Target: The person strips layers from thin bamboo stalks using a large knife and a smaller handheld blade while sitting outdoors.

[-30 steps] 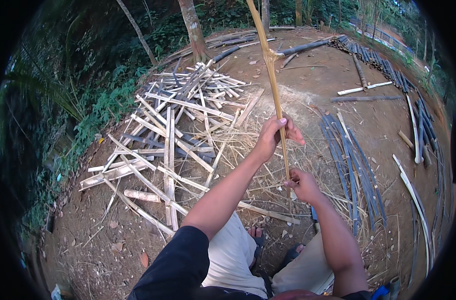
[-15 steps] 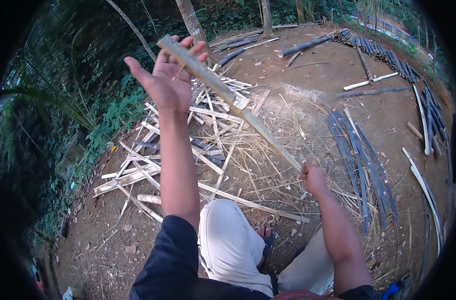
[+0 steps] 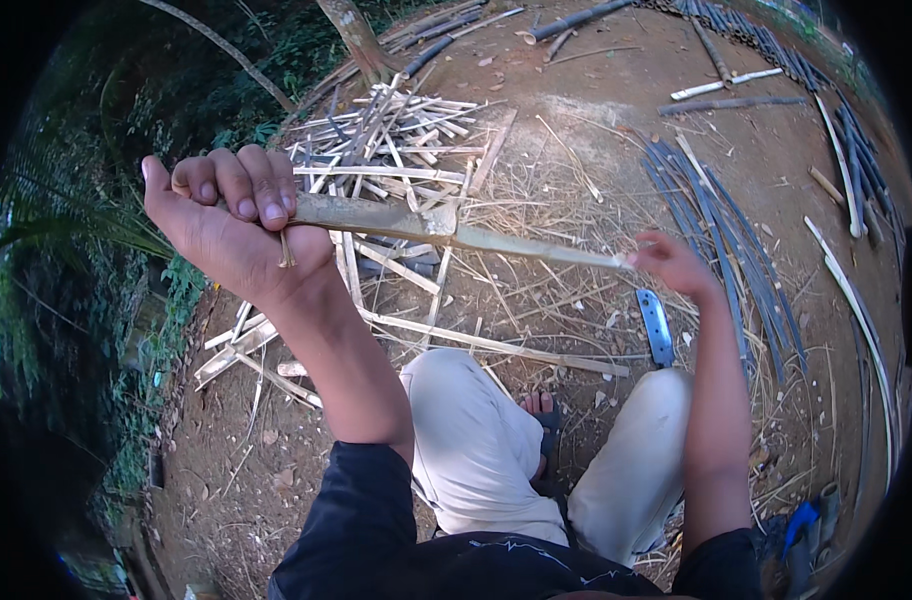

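A split bamboo strip with a node near its middle lies almost level across in front of me. Its left end is in my left hand, palm up, with the fingers curled over it. A thin splinter juts down beside that hand's fingertips. At the strip's narrower right end, my right hand pinches the tip. Below the right hand, by my knee, lies a flat shiny bluish piece with dark dots, possibly a blade.
A heap of pale split bamboo lies ahead to the left, with fibre shavings beside it. Dark bamboo strips lie to the right. Bamboo poles rest farther off. Thick greenery borders the left.
My left hand has come down and left, its fingers closing over the strip. My right hand has risen, so the strip is now nearly level. The bluish piece has come into view.
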`<state>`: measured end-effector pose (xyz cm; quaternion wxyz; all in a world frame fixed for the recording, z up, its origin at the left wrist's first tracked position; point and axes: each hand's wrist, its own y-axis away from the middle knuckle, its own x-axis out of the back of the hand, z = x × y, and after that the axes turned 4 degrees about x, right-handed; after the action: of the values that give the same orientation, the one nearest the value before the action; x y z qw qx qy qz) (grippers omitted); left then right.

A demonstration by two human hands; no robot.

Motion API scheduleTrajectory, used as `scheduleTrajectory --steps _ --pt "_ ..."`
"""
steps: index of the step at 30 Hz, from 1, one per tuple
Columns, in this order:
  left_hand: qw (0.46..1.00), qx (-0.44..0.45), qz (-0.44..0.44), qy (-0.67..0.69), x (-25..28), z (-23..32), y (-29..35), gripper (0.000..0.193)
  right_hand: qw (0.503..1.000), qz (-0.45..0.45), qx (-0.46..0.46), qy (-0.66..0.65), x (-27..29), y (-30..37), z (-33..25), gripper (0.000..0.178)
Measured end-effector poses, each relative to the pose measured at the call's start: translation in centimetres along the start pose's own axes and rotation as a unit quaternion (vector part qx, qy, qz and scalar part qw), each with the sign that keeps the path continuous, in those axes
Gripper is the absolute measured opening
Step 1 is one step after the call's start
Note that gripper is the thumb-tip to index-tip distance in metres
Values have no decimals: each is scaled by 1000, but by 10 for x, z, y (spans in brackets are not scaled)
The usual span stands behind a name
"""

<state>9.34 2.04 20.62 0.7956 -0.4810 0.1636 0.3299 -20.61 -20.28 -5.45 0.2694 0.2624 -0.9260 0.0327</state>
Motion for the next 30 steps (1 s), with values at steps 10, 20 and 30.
scheduleTrajectory --steps 10,20,30 --pt "990 -2 121 -74 -17 -83 64 43 909 12 -279 311 -114 133 367 62" --pt "990 40 135 15 -23 -107 70 48 853 138 -215 456 -120 133 413 52" --pt "996 73 46 26 -17 -103 71 41 955 197 -208 73 -52 132 151 42"
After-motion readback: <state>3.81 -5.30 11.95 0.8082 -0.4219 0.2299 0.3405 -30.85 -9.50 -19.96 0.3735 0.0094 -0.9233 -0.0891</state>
